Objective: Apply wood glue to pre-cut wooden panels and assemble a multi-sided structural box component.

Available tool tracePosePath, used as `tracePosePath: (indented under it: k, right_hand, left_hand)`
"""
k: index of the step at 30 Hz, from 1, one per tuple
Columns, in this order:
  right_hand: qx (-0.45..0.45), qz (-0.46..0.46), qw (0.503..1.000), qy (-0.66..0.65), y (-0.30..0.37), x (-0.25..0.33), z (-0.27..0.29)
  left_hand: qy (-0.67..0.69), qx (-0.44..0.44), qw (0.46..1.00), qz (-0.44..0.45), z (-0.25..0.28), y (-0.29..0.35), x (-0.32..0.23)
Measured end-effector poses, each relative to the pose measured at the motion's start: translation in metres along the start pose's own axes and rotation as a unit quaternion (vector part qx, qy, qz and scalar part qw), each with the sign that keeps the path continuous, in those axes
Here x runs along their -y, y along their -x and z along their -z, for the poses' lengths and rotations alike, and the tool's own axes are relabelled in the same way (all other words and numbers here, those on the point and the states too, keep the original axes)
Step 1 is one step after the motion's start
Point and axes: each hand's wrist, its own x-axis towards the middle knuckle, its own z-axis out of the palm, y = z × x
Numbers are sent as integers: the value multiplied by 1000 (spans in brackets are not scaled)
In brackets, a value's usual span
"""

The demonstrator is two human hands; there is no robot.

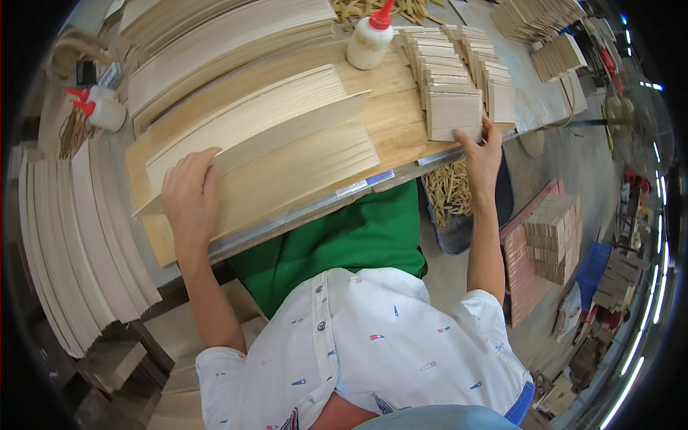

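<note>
My left hand [190, 197] rests flat on the near end of a long thin wooden strip [287, 136] that lies tilted on top of a row of similar pale strips [315, 168] on the wooden workbench [390, 118]. My right hand [481, 154] grips the near edge of the front piece in a stack of short rectangular wooden pieces [455, 111] at the bench's right end. A white glue bottle with a red nozzle [370, 39] stands behind the strips.
More long strips [79, 244] are piled at the left, with another red-tipped glue bottle [104, 107]. A bin of rubber bands [450, 193] sits under the bench. Stacks of small wooden pieces [553, 236] stand on the floor at the right.
</note>
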Motion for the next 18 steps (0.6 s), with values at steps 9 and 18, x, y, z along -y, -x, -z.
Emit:
tracePosePath:
  k: [9, 18]
  right_hand:
    - [136, 11, 977, -166, 44, 64, -20]
    - [145, 157, 977, 5, 50, 82, -45]
  left_hand:
    - [-5, -11, 1000, -9, -1, 1, 4]
    - [8, -25, 999, -25, -2, -1, 3]
